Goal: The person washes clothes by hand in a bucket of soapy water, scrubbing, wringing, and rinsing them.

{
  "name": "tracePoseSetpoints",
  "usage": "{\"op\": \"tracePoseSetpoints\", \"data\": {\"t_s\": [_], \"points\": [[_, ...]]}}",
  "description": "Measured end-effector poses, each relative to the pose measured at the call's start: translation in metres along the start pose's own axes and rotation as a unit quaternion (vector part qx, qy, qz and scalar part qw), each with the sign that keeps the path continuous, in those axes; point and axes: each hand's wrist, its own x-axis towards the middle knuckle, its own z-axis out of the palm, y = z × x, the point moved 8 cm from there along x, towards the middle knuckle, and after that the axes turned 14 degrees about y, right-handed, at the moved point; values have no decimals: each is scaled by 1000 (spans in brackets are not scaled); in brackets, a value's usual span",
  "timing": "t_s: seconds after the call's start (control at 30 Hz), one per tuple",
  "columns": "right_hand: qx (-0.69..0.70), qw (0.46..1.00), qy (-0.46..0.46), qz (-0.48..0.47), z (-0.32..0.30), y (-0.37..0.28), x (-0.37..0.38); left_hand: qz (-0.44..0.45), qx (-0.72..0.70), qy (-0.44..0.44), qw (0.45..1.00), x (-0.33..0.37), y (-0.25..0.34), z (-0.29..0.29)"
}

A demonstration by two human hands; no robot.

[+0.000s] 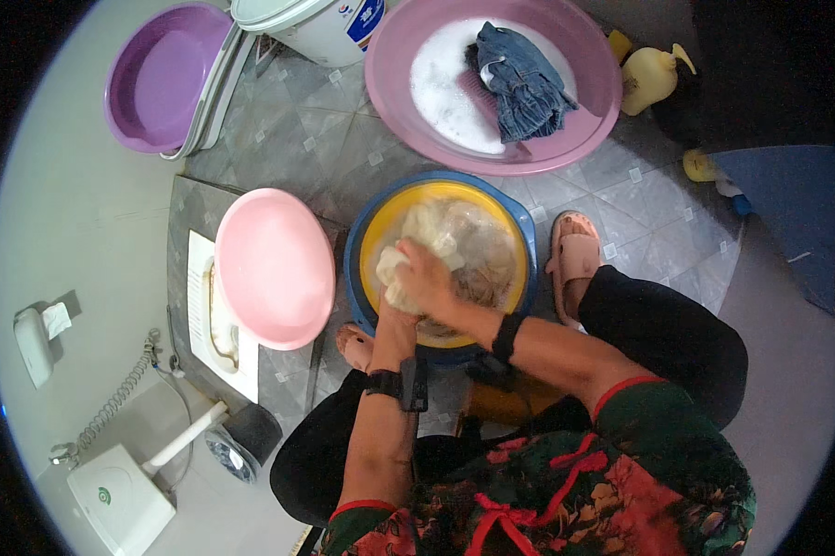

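Observation:
A bunched wet cream cloth [394,278] is between my hands over the yellow basin [368,243], which sits inside a larger blue basin [521,221]. My right hand [427,283] presses on the cloth from the right, its fingers curled round it. From below, my left hand [397,308] grips the same cloth; its fingers are mostly covered by the cloth and my right hand. Cloudy water [482,222] fills the yellow basin, and more soaked fabric [492,264] lies in it. The cloth and fingers look slightly blurred.
A pink basin [274,269] stands left, partly over a squat toilet [200,306]. Beyond is a large mauve tub [394,93] with suds and denim [524,83]. Near it are a white bucket [316,32] and a yellow pump bottle [649,79]. A purple basin [163,79] leans far left.

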Motion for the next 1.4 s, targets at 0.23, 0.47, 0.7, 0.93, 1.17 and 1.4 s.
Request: {"op": "tracePoseSetpoints", "data": {"t_s": [0.23,0.47,0.7,0.93,1.17,1.4], "points": [[-173,979,-41,-101,-19,32,47,137,140,-31,980,-24,0,47],[21,994,-70,-76,9,-38,-32,-25,17,90,996,11,-2,-45],[-213,970,-20,-118,-26,56,51,68,37,45,996,-27,38,25],[-94,989,94,57,-54,79,51,445,646,185,592,-21,81,25],[-338,938,-69,27,-38,109,57,277,894,46,349,37,-2,49],[-403,889,-155,-154,14,122,34,190,937,-6,293,129,-26,-46]]}}
